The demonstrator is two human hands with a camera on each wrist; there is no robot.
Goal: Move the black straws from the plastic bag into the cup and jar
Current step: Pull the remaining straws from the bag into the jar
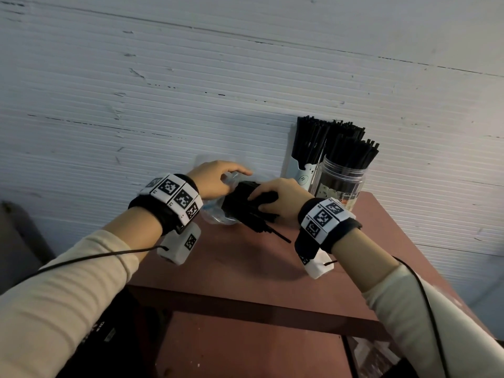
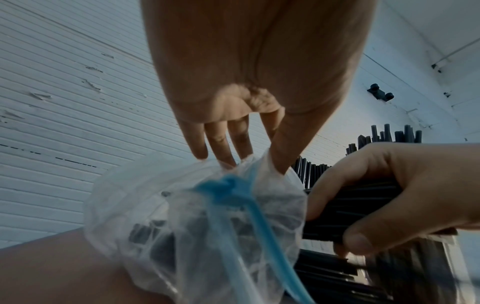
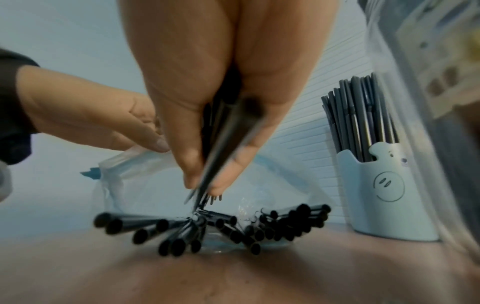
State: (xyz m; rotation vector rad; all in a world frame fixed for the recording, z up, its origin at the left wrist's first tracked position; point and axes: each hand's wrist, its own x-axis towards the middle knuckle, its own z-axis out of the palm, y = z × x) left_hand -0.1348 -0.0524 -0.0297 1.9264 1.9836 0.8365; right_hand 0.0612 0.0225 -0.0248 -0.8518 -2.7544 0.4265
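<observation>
A clear plastic bag [image 1: 215, 211] with a blue zip strip [image 2: 233, 197] lies on the brown table [image 1: 245, 266]. My left hand [image 1: 215, 178] pinches the bag's upper edge between thumb and fingers. My right hand [image 1: 275, 199] grips a bundle of black straws [image 1: 245, 211] that sticks out of the bag's mouth. More loose straws [image 3: 233, 228] lie fanned on the table under the bundle. The pale blue cup [image 1: 302, 175] and the clear jar [image 1: 341, 186] stand by the wall to the right, both holding several black straws.
A ribbed white wall [image 1: 191, 91] runs right behind the table. The table's front edge [image 1: 245, 304] has a lower shelf beneath it. Cables trail from both wrist cameras along my sleeves.
</observation>
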